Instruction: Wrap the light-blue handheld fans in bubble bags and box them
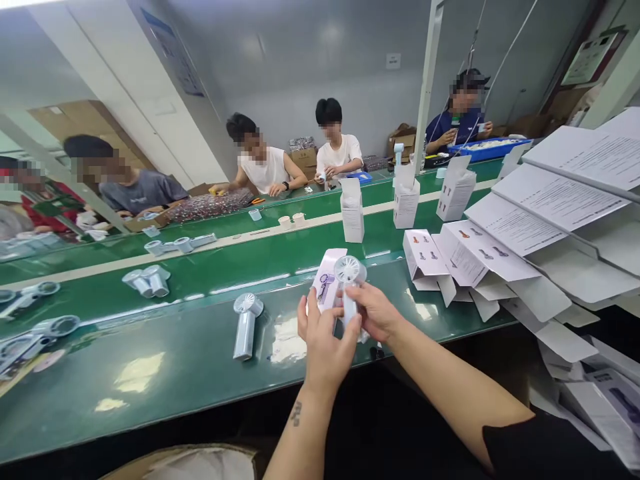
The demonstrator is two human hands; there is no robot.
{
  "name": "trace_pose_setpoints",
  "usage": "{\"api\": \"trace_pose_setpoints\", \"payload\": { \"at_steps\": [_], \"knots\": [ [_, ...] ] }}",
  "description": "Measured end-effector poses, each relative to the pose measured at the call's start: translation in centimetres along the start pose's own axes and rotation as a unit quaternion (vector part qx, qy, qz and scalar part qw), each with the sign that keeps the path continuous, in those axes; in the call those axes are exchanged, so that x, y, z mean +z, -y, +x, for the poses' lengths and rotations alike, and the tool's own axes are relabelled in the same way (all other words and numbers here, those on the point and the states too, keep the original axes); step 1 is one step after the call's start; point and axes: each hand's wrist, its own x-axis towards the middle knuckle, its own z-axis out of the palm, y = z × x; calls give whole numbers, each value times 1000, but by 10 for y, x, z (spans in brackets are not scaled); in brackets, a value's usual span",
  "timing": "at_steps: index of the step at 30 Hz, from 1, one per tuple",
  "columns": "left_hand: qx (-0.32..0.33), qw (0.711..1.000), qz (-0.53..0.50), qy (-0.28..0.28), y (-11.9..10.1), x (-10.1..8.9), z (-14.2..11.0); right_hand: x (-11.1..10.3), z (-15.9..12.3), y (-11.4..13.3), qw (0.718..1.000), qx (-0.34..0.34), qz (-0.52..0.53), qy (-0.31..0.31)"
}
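My left hand (pixel 324 345) is closed around a small white carton (pixel 326 279) printed with a purple fan picture, its top flap open. My right hand (pixel 374 311) grips the handle of a white hand-held fan (pixel 349 280), whose round head stands above the carton's mouth. Both hands hover over the near edge of the green conveyor belt (pixel 165 360). Another pale blue hand-held fan (pixel 245 325) lies flat on the belt to the left of my hands.
Flat unfolded cartons (pixel 470 260) and printed leaflets (pixel 560 200) are stacked at the right. Upright closed cartons (pixel 353 212) stand on the far belt. More fans (pixel 147 280) lie along the belt at left. Several seated people work across the line.
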Motion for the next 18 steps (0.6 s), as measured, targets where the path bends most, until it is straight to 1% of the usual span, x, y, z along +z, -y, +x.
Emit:
{"api": "trace_pose_setpoints", "payload": {
  "at_steps": [2,4,5,6,7,8,10,12,13,14,15,16,17,18],
  "knots": [
    [-55,996,19,63,1,7,7,-15,3,8,997,-4,3,-73],
    [-99,986,47,126,13,8,14,-35,5,15,992,28,-20,-119],
    [-106,982,59,144,21,7,18,-44,5,17,989,48,-36,-133],
    [-105,981,72,145,31,5,20,-52,5,17,986,69,-52,-143],
    [-103,983,89,123,40,2,21,-58,5,16,983,86,-68,-150],
    [-105,984,113,86,49,-2,21,-63,6,14,980,99,-80,-154],
    [-115,977,179,21,61,-8,20,-68,6,8,977,113,-89,-156],
    [-109,963,246,-13,62,-11,17,-69,5,3,977,120,-86,-155],
    [-92,960,264,-23,57,-9,15,-70,4,3,979,120,-74,-150],
    [-60,962,264,-21,49,-4,12,-70,3,3,981,118,-56,-143],
    [-16,970,244,3,38,3,10,-71,1,5,984,114,-33,-135],
    [29,977,206,54,26,13,6,-72,-1,9,986,108,-9,-125],
    [68,976,163,129,14,24,3,-75,-5,13,988,101,13,-114],
    [94,965,129,209,3,35,1,-77,-10,18,990,91,28,-105]
  ]
}}
